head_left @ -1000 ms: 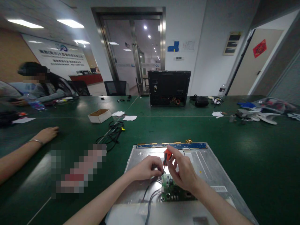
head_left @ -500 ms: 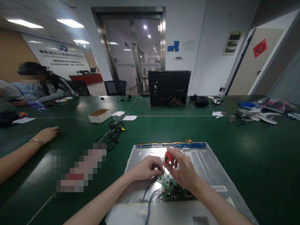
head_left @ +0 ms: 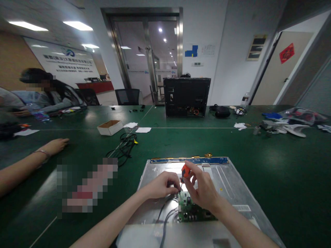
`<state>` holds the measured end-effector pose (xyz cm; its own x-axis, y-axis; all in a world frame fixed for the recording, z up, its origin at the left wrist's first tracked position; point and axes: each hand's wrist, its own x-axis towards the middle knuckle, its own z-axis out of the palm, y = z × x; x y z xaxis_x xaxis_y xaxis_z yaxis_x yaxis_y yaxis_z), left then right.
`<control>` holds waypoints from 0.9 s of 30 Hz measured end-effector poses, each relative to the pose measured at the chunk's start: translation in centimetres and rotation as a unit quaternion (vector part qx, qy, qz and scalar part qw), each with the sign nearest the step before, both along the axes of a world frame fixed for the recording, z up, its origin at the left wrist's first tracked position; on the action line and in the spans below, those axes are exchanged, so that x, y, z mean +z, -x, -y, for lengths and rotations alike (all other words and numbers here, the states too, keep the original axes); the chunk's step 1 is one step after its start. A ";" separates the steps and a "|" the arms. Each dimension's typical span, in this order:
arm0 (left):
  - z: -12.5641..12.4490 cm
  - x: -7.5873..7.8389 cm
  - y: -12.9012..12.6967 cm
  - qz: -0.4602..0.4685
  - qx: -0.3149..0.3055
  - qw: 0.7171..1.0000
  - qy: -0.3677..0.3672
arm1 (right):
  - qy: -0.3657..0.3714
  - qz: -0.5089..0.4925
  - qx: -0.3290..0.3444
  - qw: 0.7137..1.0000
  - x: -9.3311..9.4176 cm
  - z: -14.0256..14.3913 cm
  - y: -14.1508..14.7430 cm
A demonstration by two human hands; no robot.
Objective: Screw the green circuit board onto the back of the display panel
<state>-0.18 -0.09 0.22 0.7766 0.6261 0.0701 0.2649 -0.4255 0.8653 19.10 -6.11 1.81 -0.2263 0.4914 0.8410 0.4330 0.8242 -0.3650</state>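
Okay, so we've got the screwdriver (head_left: 185,171) nearly upright over the far left corner of the green circuit board (head_left: 190,214), which sits on the back of a metal panel (head_left: 234,187). Our right hand (head_left: 204,187) has its fingers clamped on the orange-and-black handle, index up on top and thumb lower down; we'd guess that's for pressing and twisting at once. Our left hand (head_left: 164,184) has thumb and fingertips together at the bottom of the shaft, probably so the tip doesn't wander. Can't tell if they're pinching the shaft itself or something tiny next to it.

The panel lies flat on the green table (head_left: 160,144), toward its near edge, with a blue strip (head_left: 217,161) along the panel's far edge. Flat like that likely gives us a firm base and easy reach to the board. The grey cables (head_left: 164,229) trail past the board's left edge toward the panel's near edge, handily clear of the screwdriver.

Black cords (head_left: 126,138) are heaped off the panel's far left corner, and a co-worker's hand (head_left: 54,146) rests nearer the table's left side, so our forearms get room. A dark monitor (head_left: 186,96) stands by the table's far edge, presumably just parked out of the way.
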 end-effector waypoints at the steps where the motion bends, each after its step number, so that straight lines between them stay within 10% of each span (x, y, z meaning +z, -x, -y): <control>1: 0.0 -0.1 0.0 0.001 0.001 1.000 0.001 | -0.004 0.001 -0.007 1.000 0.0 0.0 0.0; 27: -0.1 -0.3 0.1 -0.008 -0.008 1.000 -0.015 | -0.006 0.000 -0.003 1.000 0.4 0.2 0.0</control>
<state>-0.29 0.05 -0.05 0.7874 0.6117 0.0762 0.2713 -0.4549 0.8482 19.07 -6.27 2.20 -0.2241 0.4829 0.8465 0.4375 0.8260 -0.3554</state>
